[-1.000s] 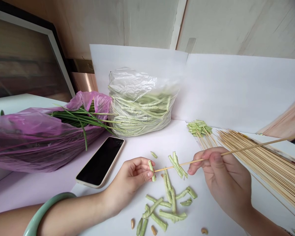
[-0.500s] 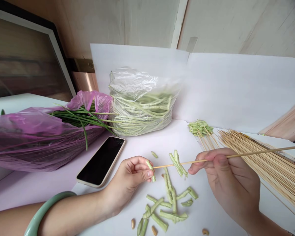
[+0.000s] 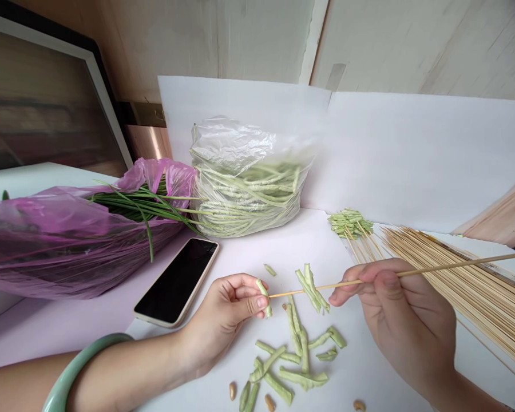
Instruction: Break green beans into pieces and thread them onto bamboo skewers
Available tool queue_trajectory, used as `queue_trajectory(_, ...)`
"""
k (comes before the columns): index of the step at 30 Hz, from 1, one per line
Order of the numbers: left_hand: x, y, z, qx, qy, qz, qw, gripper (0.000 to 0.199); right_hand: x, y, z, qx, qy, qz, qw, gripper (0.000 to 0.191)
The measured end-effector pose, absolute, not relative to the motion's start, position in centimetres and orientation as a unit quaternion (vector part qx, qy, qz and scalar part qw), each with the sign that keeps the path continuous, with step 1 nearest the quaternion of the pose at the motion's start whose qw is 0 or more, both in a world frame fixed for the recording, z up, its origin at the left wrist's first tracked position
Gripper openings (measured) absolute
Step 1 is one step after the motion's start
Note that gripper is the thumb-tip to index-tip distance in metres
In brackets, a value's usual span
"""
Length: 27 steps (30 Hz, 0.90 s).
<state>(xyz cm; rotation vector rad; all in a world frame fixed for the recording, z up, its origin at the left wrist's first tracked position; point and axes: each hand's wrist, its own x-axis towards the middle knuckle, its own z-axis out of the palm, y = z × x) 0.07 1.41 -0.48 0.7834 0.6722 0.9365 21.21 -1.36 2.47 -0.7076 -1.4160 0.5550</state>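
My left hand point(image 3: 240, 300) pinches a short piece of green bean point(image 3: 264, 297) between thumb and fingers. A thin bamboo skewer point(image 3: 459, 265) is gripped in my right hand point(image 3: 405, 309), its tip meeting the held piece; whether it has pierced it I cannot tell. Two pale green bean pieces point(image 3: 311, 288) are threaded on the skewer between my hands. Below them, several loose bean pieces point(image 3: 302, 377) lie scattered on the white surface, along with a few brown beans point(image 3: 269, 402).
Several skewers with threaded bean pieces point(image 3: 351, 222) lie at the back right, beside a big bundle of bare skewers point(image 3: 467, 280). A phone point(image 3: 175, 281) lies left of my hand. Behind stand a clear bag of long beans point(image 3: 249, 189) and a purple bag point(image 3: 68, 246) with green stalks.
Almost nothing differs. The skewer's tip and the threaded pieces sit very slightly lower, and my right hand has shifted a touch.
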Motion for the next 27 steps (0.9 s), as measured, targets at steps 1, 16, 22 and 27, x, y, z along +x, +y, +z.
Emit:
queue_trajectory(1, 0.08, 1.40, -0.47, 0.360, 0.310, 0.431, 0.767, 0.017, 21.21, -1.35, 2.46, -0.312, -0.629, 0.245, 0.669, 0.020)
queue_trajectory(16, -0.08, 1.46, -0.54, 0.380, 0.317, 0.429, 0.756, 0.018, 21.32, -1.16, 2.34, -0.296, -0.638, 0.243, 0.668, 0.022)
queue_trajectory(22, -0.01, 1.51, -0.38, 0.382, 0.316, 0.428, 0.756, 0.019, 21.02, -1.35, 2.59, -0.315, -0.624, 0.255, 0.668, 0.019)
queue_trajectory(27, -0.02, 1.46, -0.40, 0.386, 0.321, 0.430, 0.751, 0.017, 20.82, -1.49, 2.88, -0.312, -0.626, 0.259, 0.667, 0.017)
